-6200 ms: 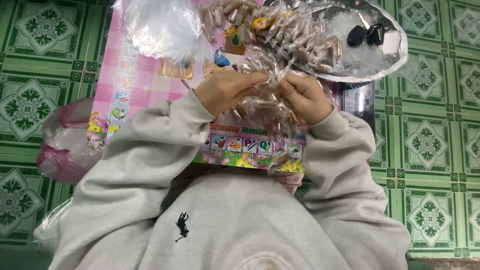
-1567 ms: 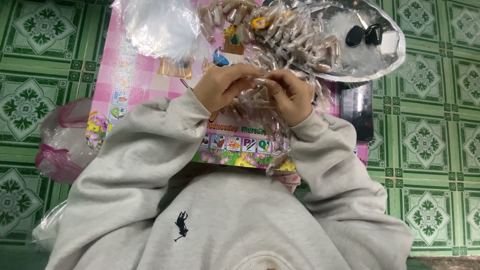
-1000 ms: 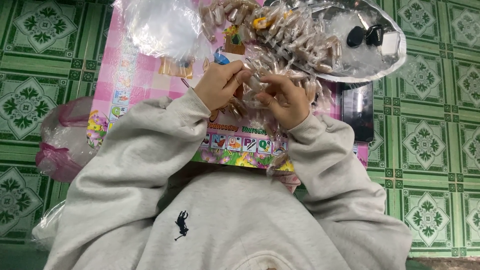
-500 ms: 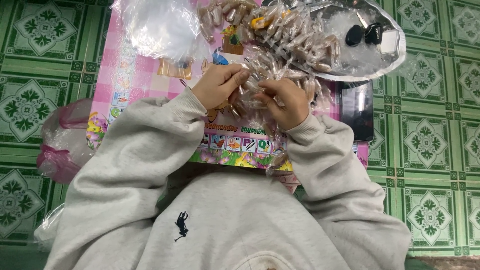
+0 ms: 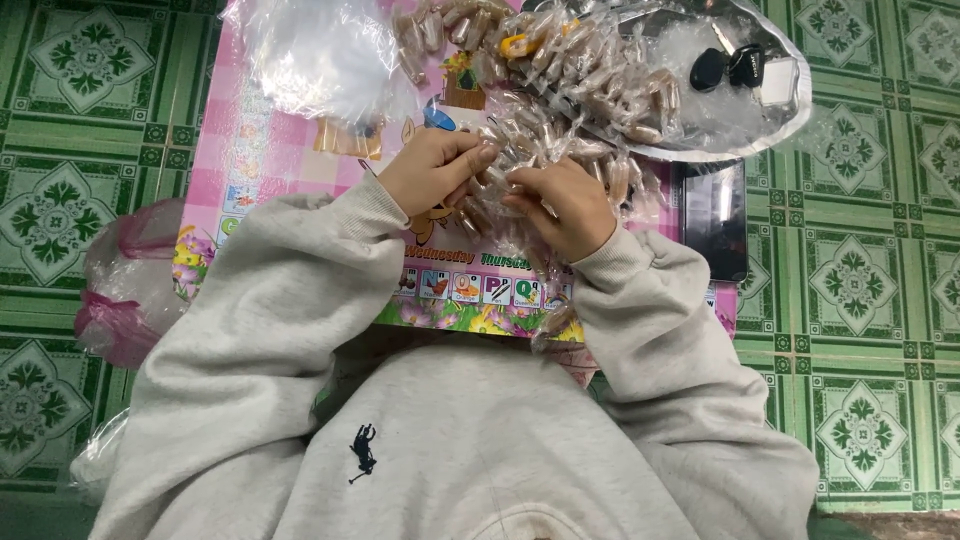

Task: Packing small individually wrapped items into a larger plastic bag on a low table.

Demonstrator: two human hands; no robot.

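The green patterned floor (image 5: 880, 300) carries everything, and on it lies the pink checked board (image 5: 250, 170) with a strip of cartoon pictures along its near edge; every place here is told from that board. Across the board's far right corner sits a silvery tray (image 5: 790, 110), with dark keys (image 5: 728, 66) on it. A heap of clear-wrapped brown sweets (image 5: 560, 60) spreads from the tray onto the board's far middle. A bundle of clear plastic bags (image 5: 320, 55) rests on the board's far left part, a pink bag (image 5: 125, 290) lies on the floor off its left edge, and a dark phone (image 5: 716, 220) lies at its right edge.

Over the board's middle the two hands meet. Against the picture from six seconds ago, both have moved up the board toward the heap, and the left thumb and fingers have closed tighter. In the last half second hardly anything shifts. So the work looks to be one small, repeated wrapping motion held in place rather than a fresh reach.

The left hand (image 5: 432, 172) pinches a small wrapped sweet (image 5: 497, 172) at one end. The right hand (image 5: 560, 205) is curled, fingertips pressed on the same clear wrapper from the other side
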